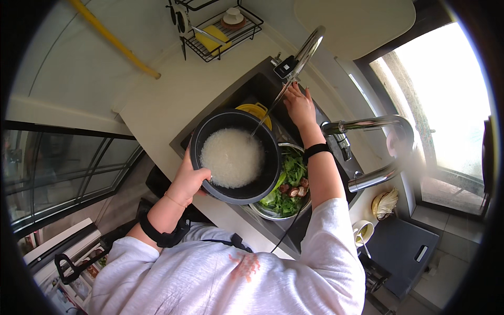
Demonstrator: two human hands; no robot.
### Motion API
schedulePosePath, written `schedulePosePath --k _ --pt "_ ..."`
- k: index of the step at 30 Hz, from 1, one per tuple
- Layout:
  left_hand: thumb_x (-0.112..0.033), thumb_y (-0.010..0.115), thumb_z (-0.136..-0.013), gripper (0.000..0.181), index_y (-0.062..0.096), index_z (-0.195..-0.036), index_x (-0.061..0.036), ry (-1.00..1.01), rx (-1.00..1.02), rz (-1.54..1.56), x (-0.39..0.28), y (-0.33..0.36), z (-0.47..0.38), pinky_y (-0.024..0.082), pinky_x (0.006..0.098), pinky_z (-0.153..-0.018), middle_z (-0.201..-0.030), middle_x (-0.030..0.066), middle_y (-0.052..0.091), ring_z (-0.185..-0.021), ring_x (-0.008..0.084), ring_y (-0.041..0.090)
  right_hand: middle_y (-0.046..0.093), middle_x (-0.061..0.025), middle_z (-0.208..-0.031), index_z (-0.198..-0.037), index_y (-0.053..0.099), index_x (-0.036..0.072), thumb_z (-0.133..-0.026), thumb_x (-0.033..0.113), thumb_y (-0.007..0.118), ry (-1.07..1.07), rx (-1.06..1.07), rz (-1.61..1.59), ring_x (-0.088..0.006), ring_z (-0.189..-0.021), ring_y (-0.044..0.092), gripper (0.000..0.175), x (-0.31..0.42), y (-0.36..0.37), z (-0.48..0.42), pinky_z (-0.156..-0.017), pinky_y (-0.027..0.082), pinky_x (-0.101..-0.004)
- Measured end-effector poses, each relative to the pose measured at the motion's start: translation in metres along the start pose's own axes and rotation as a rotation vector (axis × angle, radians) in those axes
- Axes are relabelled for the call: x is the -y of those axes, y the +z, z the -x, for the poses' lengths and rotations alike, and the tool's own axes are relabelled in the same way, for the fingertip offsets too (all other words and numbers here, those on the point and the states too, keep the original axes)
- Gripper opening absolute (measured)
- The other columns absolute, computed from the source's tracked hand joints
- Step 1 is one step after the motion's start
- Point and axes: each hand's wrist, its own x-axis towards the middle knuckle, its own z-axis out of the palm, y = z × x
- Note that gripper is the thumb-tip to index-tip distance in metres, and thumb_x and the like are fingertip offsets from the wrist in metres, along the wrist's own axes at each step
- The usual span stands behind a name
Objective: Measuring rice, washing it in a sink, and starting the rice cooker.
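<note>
My left hand (189,177) grips the rim of a dark cooking pot (271,173) on its left side, thumb over the edge. Whitish rice in cloudy water (232,157) lies in the pot. A thin stream of water (271,108) runs into it from a slim chrome tap (311,43). My right hand (298,103) reaches to the base of this tap, fingers spread; whether its fingertips touch the tap I cannot tell. Below the pot's right side, a metal bowl (271,217) holds leafy greens (293,167) and cut mushrooms (297,189).
A yellow colander (254,109) sits in the dark sink (252,84) behind the pot. To the right stands a large chrome faucet (374,123). Beyond it are enoki mushrooms (385,202), a white cup with a spoon (363,231) and a dark board (397,252). A wire rack (214,55) hangs at the top.
</note>
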Motion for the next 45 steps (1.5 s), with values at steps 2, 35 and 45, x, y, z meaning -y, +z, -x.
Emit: schedulePosePath --k 2,35,45 --pt "0.008 0.046 -0.059 0.093 0.015 -0.141 -0.0216 0.03 0.001 -0.015 0.003 -0.001 0.0 0.047 0.024 -0.053 -0.126 0.0092 0.042 -0.092 0.0177 0.053 0.049 -0.0027 -0.126 -0.117 0.053 0.014 -0.077 0.012 0.058 0.006 0.003 -0.006 -0.0184 -0.124 0.037 0.04 -0.001 0.0 0.001 -0.102 0.028 -0.0458" --pt "0.002 0.049 -0.059 0.082 0.026 -0.134 -0.0179 -0.167 -0.052 0.069 -0.018 -0.013 -0.002 0.053 0.0378 -0.046 -0.107 0.0109 0.05 -0.077 0.0239 0.06 0.047 -0.0009 -0.128 -0.118 0.052 0.016 -0.077 0.012 0.058 0.034 0.066 -0.05 -0.0165 -0.126 0.035 0.042 -0.001 -0.007 -0.001 -0.102 0.027 -0.0464" --pt "0.005 0.047 -0.06 0.072 0.034 -0.128 -0.0125 -0.056 0.074 0.307 0.009 0.014 -0.008 0.052 0.0281 -0.055 -0.096 0.0054 0.049 -0.078 0.0151 0.052 0.057 -0.0059 -0.108 -0.103 0.055 0.009 -0.069 0.03 0.068 0.055 -0.366 0.132 -0.0214 -0.104 0.054 0.042 0.004 -0.01 -0.011 -0.093 0.038 -0.0412"
